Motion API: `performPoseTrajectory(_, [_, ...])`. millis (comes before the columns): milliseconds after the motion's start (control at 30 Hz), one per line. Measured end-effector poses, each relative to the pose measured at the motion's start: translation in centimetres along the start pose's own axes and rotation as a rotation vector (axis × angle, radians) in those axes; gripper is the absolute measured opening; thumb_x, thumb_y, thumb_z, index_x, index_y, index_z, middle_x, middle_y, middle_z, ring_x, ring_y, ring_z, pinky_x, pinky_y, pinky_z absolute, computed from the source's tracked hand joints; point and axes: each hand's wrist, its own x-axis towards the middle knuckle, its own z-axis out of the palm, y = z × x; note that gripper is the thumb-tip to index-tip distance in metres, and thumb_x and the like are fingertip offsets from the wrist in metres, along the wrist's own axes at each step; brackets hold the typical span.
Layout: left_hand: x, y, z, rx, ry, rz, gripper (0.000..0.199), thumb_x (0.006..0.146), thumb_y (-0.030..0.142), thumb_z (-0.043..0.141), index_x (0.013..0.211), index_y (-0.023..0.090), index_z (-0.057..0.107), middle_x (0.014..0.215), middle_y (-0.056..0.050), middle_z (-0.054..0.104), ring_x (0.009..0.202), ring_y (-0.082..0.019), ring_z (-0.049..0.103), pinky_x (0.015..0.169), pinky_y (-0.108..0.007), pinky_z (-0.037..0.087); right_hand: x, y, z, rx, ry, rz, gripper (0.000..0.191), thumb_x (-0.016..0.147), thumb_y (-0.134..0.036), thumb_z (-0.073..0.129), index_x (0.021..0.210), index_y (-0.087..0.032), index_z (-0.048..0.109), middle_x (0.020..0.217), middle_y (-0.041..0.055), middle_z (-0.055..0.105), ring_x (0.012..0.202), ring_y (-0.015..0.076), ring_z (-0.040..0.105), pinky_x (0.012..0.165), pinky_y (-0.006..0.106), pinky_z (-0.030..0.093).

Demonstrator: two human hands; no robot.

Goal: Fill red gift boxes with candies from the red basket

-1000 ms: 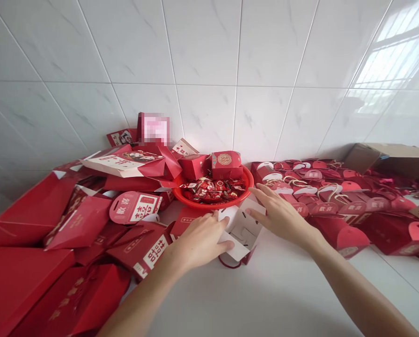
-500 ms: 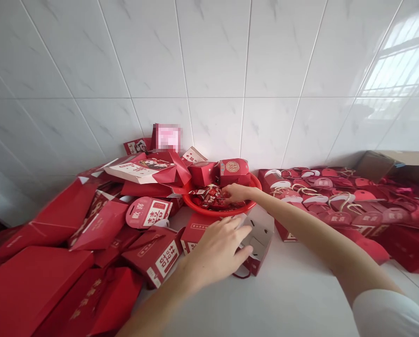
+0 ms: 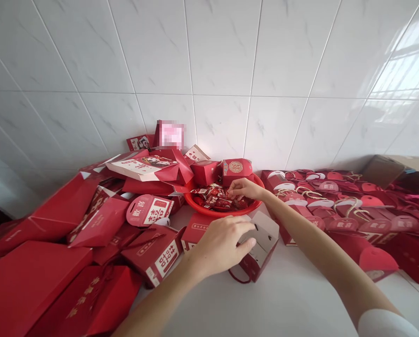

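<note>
A red round basin (image 3: 198, 208) by the wall holds small red wrapped pieces (image 3: 216, 195). Over its right part is my right hand (image 3: 245, 189), fingers pinched together on something I cannot make out. My left hand (image 3: 223, 243) is nearer to me, thumb and fingers apart, beside a small box (image 3: 265, 241) whose pale inner side shows. Its fingertips are at that box's left edge, and the box has a dark red cord handle. Two small red boxes (image 3: 236, 169) rest at the back of the basin.
Red gift boxes and bags (image 3: 153, 252) are heaped on the left. Rows of red boxes with rope handles (image 3: 335, 210) stand on the right, with a brown carton (image 3: 385, 171) behind. A tiled wall (image 3: 219, 56) closes the back of the white table (image 3: 286, 299).
My right hand has risen slightly from among the wrapped pieces, its fingers drawn together. The pale-sided box has turned a little beside my left hand. The view has shifted slightly.
</note>
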Motion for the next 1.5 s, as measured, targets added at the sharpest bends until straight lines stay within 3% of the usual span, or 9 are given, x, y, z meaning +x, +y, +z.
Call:
performPoseTrajectory(233, [0.5,-0.3,1.0,-0.055,0.054,-0.002,0.023,0.095,0.030,0.060,0.110,0.021,0.074,0.115,-0.003,0.076,0.109,-0.024,0.069,0.092,-0.033,0.052,-0.7,0.4,0.4,-0.127,-0.037,0.014,0.030,0.077,-0.034,0.077,0.101,-0.017,0.071,0.096,0.0057,0.076,0.088,0.0214,0.071,0.077,0.030,0.056])
performPoseTrajectory(400, [0.5,-0.2,1.5,-0.058,0.057,0.019,0.022,0.094,0.030,0.060,0.108,0.021,0.075,0.111,-0.003,0.076,0.105,-0.024,0.070,0.088,-0.032,0.052,-0.7,-0.9,1.1,-0.274,-0.127,0.034,0.063,0.071,-0.036,0.083,0.130,-0.025,0.066,0.132,0.0086,0.068,0.117,0.0302,0.064,0.095,0.035,0.050])
performPoseTrajectory(467, [0.6,-0.1,1.6,-0.066,0.052,0.029,0.021,0.094,0.029,0.060,0.107,0.021,0.075,0.108,-0.003,0.076,0.100,-0.022,0.070,0.084,-0.031,0.052,-0.6,-1.5,1.5,-0.308,-0.140,0.032,0.067,0.072,-0.033,0.081,0.135,-0.025,0.063,0.135,0.0096,0.066,0.117,0.0312,0.064,0.094,0.035,0.049])
performPoseTrajectory(767, [0.7,-0.3,1.7,-0.073,0.049,0.047,0.019,0.094,0.027,0.059,0.102,0.022,0.076,0.100,-0.002,0.076,0.092,-0.020,0.071,0.081,-0.029,0.052,0.6,-0.9,2.5,-0.231,0.008,-0.015,0.020,0.068,-0.019,0.079,0.086,-0.016,0.074,0.076,0.0014,0.071,0.071,0.0178,0.065,0.061,0.024,0.046])
performPoseTrajectory(967, [1.0,-0.9,1.7,-0.113,0.067,0.010,0.021,0.093,0.027,0.059,0.104,0.022,0.076,0.105,-0.002,0.078,0.102,-0.022,0.070,0.088,-0.030,0.052,0.1,0.4,1.7,-0.059,0.146,-0.035,0.012,0.079,-0.013,0.062,0.086,-0.014,0.072,0.079,0.0043,0.073,0.072,0.0156,0.067,0.064,0.023,0.052])
performPoseTrajectory(1100, [1.2,-1.1,2.2,-0.131,0.060,0.020,0.020,0.094,0.027,0.058,0.102,0.023,0.076,0.103,-0.002,0.078,0.099,-0.021,0.071,0.087,-0.030,0.052,-0.7,-0.3,1.6,-0.033,0.037,-0.063,0.018,0.074,-0.026,0.075,0.089,-0.016,0.075,0.075,0.0021,0.073,0.070,0.0174,0.067,0.063,0.024,0.052])
performPoseTrajectory(1267, [1.3,-1.4,2.6,-0.156,0.084,0.034,0.020,0.094,0.026,0.058,0.100,0.022,0.076,0.101,-0.002,0.078,0.098,-0.020,0.070,0.088,-0.030,0.051,-0.8,-2.0,2.1,-0.202,-0.118,-0.092,0.042,0.070,-0.015,0.076,0.111,-0.025,0.076,0.111,0.0028,0.076,0.097,0.0218,0.068,0.083,0.027,0.050])
performPoseTrajectory(1367, [1.4,-1.6,2.6,-0.161,0.090,0.029,0.019,0.093,0.025,0.057,0.098,0.021,0.076,0.100,-0.001,0.078,0.098,-0.020,0.070,0.088,-0.030,0.050,-0.4,-2.3,2.5,-0.298,-0.164,-0.044,0.024,0.072,-0.010,0.070,0.090,-0.022,0.079,0.094,0.0040,0.077,0.084,0.0216,0.068,0.073,0.027,0.048])
performPoseTrajectory(1500, [1.6,-1.9,2.5,-0.174,0.091,0.020,0.018,0.093,0.024,0.058,0.096,0.021,0.075,0.097,0.000,0.078,0.094,-0.019,0.070,0.085,-0.029,0.050,-0.1,-1.7,2.7,-0.292,-0.031,-0.019,0.011,0.073,-0.011,0.068,0.066,-0.018,0.073,0.076,0.0055,0.072,0.071,0.0204,0.063,0.064,0.028,0.043])
